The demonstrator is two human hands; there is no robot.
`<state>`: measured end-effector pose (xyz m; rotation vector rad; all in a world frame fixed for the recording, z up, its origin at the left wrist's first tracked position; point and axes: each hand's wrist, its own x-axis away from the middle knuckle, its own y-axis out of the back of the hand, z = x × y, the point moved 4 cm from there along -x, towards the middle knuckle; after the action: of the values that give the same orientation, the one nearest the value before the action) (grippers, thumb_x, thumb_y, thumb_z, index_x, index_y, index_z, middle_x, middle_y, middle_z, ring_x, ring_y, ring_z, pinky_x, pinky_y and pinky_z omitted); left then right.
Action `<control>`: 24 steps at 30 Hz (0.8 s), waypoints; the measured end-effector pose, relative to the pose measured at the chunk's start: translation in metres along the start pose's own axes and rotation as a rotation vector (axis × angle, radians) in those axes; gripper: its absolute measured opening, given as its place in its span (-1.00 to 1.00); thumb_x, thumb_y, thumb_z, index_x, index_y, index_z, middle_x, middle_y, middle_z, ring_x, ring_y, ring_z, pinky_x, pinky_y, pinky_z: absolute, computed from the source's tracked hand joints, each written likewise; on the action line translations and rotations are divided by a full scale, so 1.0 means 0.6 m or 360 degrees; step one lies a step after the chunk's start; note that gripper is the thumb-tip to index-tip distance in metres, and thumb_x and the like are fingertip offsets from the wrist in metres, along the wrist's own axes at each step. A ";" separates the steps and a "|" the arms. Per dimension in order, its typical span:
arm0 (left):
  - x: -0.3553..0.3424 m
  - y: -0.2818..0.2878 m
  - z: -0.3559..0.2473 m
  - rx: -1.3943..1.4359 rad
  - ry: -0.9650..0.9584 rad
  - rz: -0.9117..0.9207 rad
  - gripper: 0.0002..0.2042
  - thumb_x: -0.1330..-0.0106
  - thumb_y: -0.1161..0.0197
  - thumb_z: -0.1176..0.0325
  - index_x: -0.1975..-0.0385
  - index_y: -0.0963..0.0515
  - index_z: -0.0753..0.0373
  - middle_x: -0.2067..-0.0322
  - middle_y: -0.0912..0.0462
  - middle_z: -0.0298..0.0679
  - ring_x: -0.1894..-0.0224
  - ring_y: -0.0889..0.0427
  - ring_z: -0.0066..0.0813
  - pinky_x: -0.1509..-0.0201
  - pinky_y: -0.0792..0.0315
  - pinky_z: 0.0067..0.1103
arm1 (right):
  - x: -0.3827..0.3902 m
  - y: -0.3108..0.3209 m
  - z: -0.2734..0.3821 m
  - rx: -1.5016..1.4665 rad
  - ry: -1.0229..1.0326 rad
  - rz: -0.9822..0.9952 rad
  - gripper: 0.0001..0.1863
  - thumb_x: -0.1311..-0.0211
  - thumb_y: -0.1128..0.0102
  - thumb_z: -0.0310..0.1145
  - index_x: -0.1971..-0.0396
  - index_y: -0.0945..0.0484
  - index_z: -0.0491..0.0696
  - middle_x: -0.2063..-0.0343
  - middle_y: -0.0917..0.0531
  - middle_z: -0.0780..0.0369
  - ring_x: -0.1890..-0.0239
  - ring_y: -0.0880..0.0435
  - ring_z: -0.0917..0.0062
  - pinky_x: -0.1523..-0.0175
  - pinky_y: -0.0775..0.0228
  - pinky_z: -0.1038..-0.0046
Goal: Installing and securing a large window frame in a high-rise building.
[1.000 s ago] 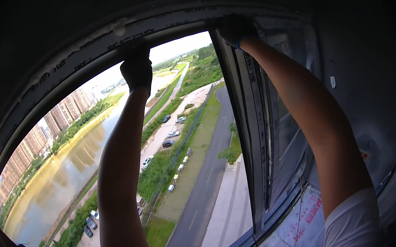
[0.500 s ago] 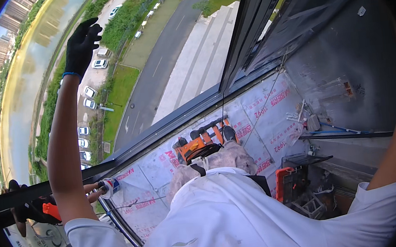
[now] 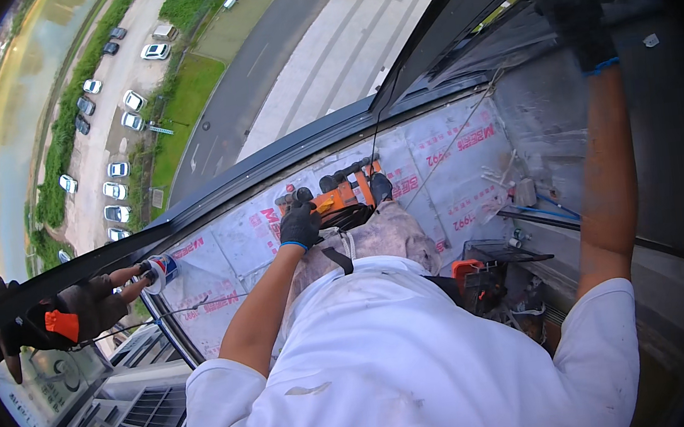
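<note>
My left hand (image 3: 301, 224), in a black glove with a blue cuff, is low in front of my waist. Its fingers look curled beside an orange piece of gear (image 3: 346, 196) with dark straps or cable coiled at it; whatever they hold is hidden. Raised at the upper right, my right hand (image 3: 560, 3) wears a matching glove. It overlaps the dark window frame (image 3: 431, 29), and dark on dark hides how its fingers lie. A thin cord (image 3: 373, 139) hangs down from the frame toward the orange gear.
At the left another person (image 3: 62, 322), in dark clothes with an orange patch, reaches toward a white-and-blue tub (image 3: 163, 272). The window sill (image 3: 271, 171) borders a long drop to a road (image 3: 252, 73) and parked cars. Printed sheeting (image 3: 214, 264) covers the floor; an orange-and-black case (image 3: 469, 268) stands right.
My left hand has come down from high at the left to my waist. My right hand, out of view before, now shows at the upper right. The view has shifted.
</note>
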<state>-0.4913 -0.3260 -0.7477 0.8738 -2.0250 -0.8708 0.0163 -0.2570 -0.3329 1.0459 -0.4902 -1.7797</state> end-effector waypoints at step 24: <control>-0.075 0.113 -0.295 -0.0171 -0.1301 0.0083 -0.83 -0.10 -0.34 0.29 0.36 -0.57 0.17 0.40 -0.64 -0.13 0.22 -0.60 0.00 0.13 -0.43 -0.17 | 0.503 -0.496 0.074 0.0080 -0.0555 0.0843 -0.52 -0.17 -0.31 -0.09 -0.02 -0.55 -0.05 0.10 -0.64 0.06 0.03 -0.64 0.13 -0.04 -0.50 0.14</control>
<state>-0.3423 -0.3036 -0.6242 0.4185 -2.6240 -1.4539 -0.2279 -0.3992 -0.6520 0.5607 -0.9362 -1.4709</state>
